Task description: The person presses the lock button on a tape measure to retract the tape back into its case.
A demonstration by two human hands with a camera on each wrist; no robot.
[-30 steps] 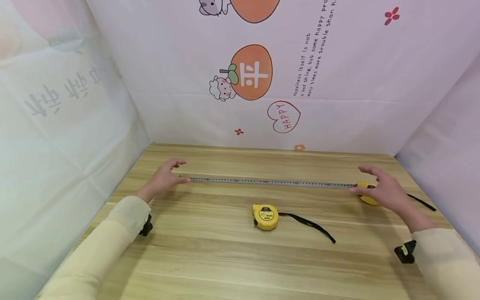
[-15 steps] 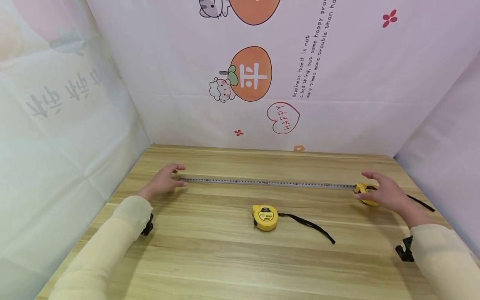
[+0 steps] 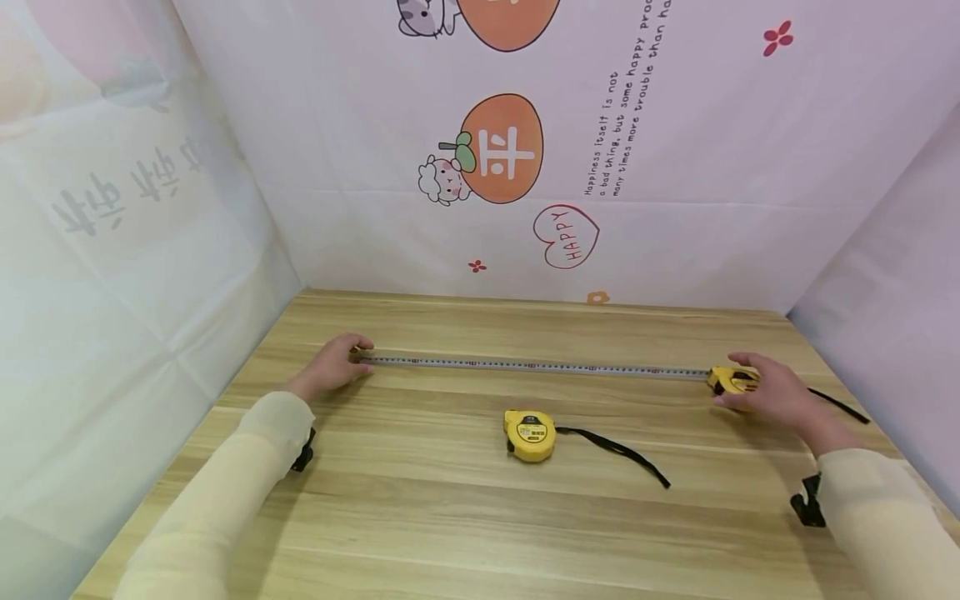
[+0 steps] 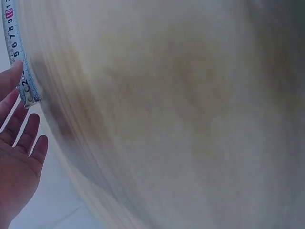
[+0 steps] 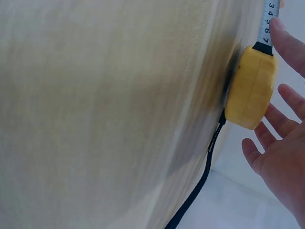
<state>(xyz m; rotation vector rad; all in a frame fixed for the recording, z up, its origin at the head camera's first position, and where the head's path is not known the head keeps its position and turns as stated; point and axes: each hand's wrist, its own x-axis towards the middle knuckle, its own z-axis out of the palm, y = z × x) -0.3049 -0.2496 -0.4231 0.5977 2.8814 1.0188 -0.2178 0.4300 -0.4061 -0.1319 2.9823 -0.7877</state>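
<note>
A yellow tape measure [image 3: 737, 381] lies at the right of the wooden table, its silver blade [image 3: 532, 366] drawn out straight to the left. My right hand [image 3: 783, 396] is around the case with fingers spread; in the right wrist view the case [image 5: 251, 88] is beside the palm, and contact is unclear. At the blade's free end, my left hand [image 3: 333, 365] has thumb and fingers apart. The left wrist view shows its thumb over the blade [image 4: 21, 52] near the end hook; I cannot tell if it touches. Nearer me lies a second yellow tape measure [image 3: 531, 436], its blade in.
A black strap [image 3: 618, 450] trails right from the nearer tape measure, and another strap [image 3: 840, 406] runs from the far one. Printed white cloth [image 3: 360, 167] hangs behind the table [image 3: 450, 517] and at both sides.
Both hands have shifted slightly nearer the front. The left thumb has drawn back left along the blade, baring more of its end. The right thumb has moved slightly right. Both tape measures stay put.
</note>
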